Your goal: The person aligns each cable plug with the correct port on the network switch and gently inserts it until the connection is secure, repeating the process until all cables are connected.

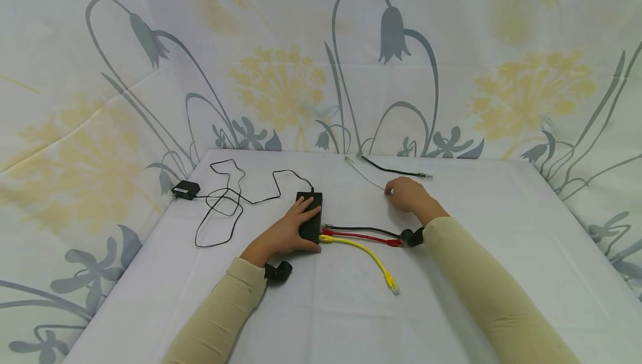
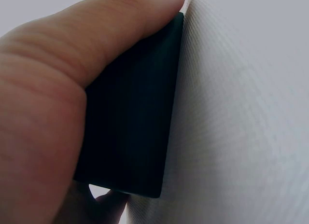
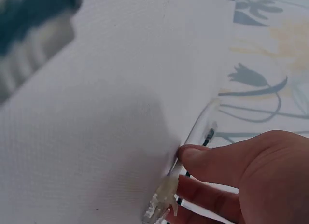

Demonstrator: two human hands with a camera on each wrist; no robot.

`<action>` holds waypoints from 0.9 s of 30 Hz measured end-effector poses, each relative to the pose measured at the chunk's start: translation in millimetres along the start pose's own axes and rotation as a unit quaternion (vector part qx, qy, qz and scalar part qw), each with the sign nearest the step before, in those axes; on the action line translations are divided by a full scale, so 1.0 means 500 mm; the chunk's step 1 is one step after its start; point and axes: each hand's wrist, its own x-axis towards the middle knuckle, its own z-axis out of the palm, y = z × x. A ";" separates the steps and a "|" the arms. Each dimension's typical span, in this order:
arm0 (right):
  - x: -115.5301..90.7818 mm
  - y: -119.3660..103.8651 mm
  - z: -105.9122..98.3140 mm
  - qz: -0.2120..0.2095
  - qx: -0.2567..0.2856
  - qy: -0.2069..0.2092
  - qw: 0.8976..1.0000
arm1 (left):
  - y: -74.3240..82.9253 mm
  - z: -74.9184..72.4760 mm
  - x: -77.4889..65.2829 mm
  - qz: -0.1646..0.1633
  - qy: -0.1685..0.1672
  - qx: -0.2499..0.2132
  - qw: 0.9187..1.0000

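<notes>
My left hand [image 1: 291, 234] holds a black network switch [image 1: 311, 231] flat on the table, its fingers spread over the top. In the left wrist view the thumb lies along one side of the switch [image 2: 130, 113]. Yellow [image 1: 363, 248] and red [image 1: 363, 236] network cables run from its right side. A black network cable [image 1: 366, 228] also meets that side; I cannot tell how far its plug is in. Further back, my right hand [image 1: 408, 195] pinches a white network cable [image 1: 367, 178] near one end. Its clear plug [image 3: 164, 197] sticks out past the fingertips in the right wrist view.
Behind the right hand lies another black network cable [image 1: 393, 170]. A black power adapter [image 1: 186, 189] sits at the left edge, its thin cord [image 1: 233, 197] looped towards the back of the switch. White cloth [image 1: 351, 325] covers the table; a flower-patterned curtain [image 1: 301, 29] hangs behind.
</notes>
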 end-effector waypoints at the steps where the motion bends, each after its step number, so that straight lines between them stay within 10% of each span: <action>1: 0.000 0.000 0.000 -0.003 0.000 -0.003 1.000 | 0.001 0.000 0.000 -0.001 -0.001 0.000 1.000; 27: -0.021 -0.028 -0.006 -0.082 0.021 -0.062 0.994 | 0.001 0.001 0.000 -0.005 0.002 0.007 1.000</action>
